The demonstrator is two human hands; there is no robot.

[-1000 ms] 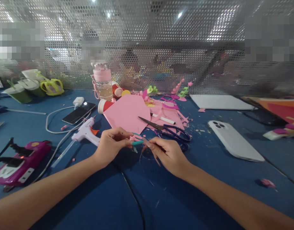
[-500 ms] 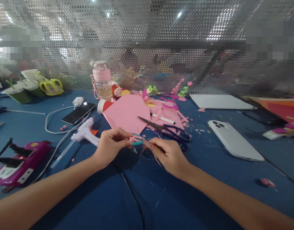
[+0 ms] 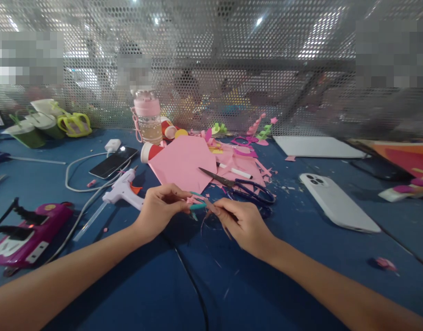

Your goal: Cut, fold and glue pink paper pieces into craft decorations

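Above the blue table, both hands are close together. My left hand [image 3: 163, 209] is closed, its fingertips pinching a small teal loop [image 3: 197, 206] with a folded pink piece [image 3: 194, 200] inside it. My right hand [image 3: 244, 225] is closed too, thumb and fingers pressed on a thin, brownish-pink strip [image 3: 210, 207] that meets the loop's right end. Narrow ends hang below the right fingers; their kind is unclear. Just beyond the hands, dark-handled scissors [image 3: 237, 184] lie partly open on pink paper [image 3: 184, 161], beside a white marker [image 3: 237, 172].
At left are a lilac glue gun [image 3: 123, 193], a black phone [image 3: 113, 162] with a white cable, and a purple power strip [image 3: 34, 234]. A pink-lidded bottle [image 3: 147, 117] stands by the perforated metal screen [image 3: 211, 69]. A white phone [image 3: 339, 202] lies at right.
Almost nothing differs. Both hands keep the same pinching hold on the teal loop and strip, and the camera view has shifted very slightly.
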